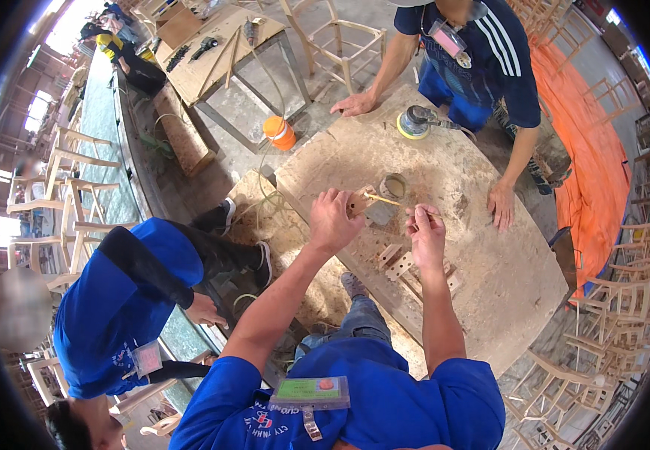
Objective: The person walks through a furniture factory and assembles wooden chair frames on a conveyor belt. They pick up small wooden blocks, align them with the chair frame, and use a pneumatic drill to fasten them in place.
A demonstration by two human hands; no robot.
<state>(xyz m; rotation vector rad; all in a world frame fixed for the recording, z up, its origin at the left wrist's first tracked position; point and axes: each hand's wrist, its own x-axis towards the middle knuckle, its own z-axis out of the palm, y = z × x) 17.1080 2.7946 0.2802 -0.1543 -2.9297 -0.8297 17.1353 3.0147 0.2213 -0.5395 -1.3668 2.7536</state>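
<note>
My left hand [334, 221] is closed on a small wooden block [358, 201] with holes in it, above the near part of the worktable [490, 292]. In my right hand [425, 238] is a thin yellow stick [385, 199], pinched between the fingers. Its far end meets or lies just over the block; which of the two I cannot tell. Just beyond the stick stands a small round pot [393, 185]. Several small wooden pieces with drilled holes [400, 266] lie on the table close to my right wrist.
Across the table a person in a dark shirt [482, 52] rests both hands on its edge, near a round sander [415, 122]. Another person in blue [130, 300] bends at my left. An orange bucket [279, 133] and hoses [265, 187] are beyond. Chair frames [625, 315] stack at right.
</note>
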